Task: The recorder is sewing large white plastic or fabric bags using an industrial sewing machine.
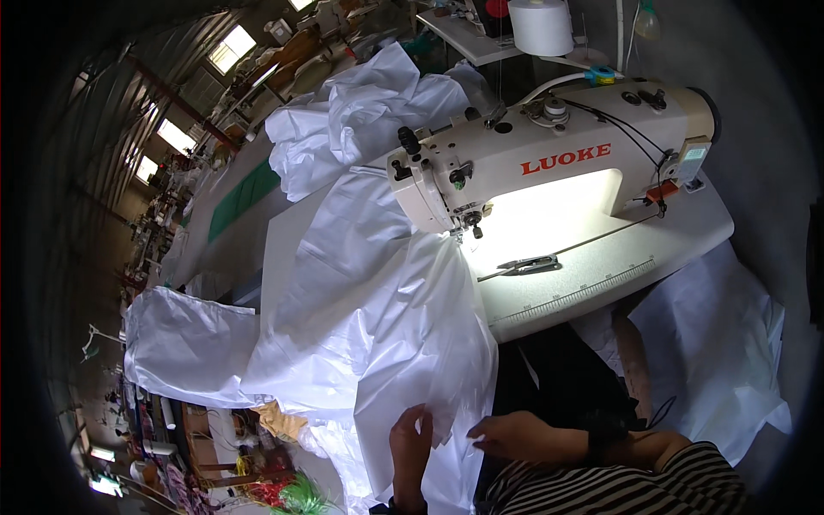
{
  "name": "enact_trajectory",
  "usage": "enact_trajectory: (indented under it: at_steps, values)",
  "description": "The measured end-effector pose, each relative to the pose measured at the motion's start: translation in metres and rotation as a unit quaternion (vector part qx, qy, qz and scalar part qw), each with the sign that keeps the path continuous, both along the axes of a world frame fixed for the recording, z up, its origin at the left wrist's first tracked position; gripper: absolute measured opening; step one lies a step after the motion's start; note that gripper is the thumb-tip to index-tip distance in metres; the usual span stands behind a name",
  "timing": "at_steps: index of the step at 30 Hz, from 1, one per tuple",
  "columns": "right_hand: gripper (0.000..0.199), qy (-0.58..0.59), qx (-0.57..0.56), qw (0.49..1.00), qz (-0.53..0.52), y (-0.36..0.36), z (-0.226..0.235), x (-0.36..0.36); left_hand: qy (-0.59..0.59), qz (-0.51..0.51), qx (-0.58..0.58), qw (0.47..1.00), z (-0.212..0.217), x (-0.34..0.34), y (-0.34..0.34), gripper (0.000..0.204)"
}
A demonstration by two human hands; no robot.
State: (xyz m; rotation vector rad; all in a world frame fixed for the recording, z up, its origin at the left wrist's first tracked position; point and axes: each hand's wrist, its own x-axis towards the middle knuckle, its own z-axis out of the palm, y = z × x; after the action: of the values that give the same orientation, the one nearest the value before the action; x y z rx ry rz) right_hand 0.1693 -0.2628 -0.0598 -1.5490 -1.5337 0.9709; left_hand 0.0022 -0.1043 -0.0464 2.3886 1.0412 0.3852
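White fabric (386,326) pinched between left hand (410,446), right hand (515,436) grip.

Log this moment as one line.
left hand: pinching white fabric edge | right hand: touching fabric | sewing machine: fabric under needle

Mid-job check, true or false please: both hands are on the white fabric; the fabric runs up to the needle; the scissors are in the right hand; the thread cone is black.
1. Both the left hand and right hand grip the white fabric: true.
2. The fabric reaches the needle of the sewing machine: true.
3. Scissors in the right hand: false, the snips lie on the machine bed.
4. Black thread cone: false, the thread cone is white.
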Motion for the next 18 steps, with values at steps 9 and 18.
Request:
enact_trajectory:
  at_steps: [9,18]
  values:
    - [0.03,0.148,-0.122,0.981,-0.014,0.006,-0.031,0.004,-0.018,0.046,-0.138,0.989,-0.01,-0.027,-0.019,0.02]
    - [0.016,0.219,0.138,0.965,0.042,-0.027,0.055,-0.003,-0.128,-0.07,-0.03,0.989,0.105,-0.007,-0.079,0.019]
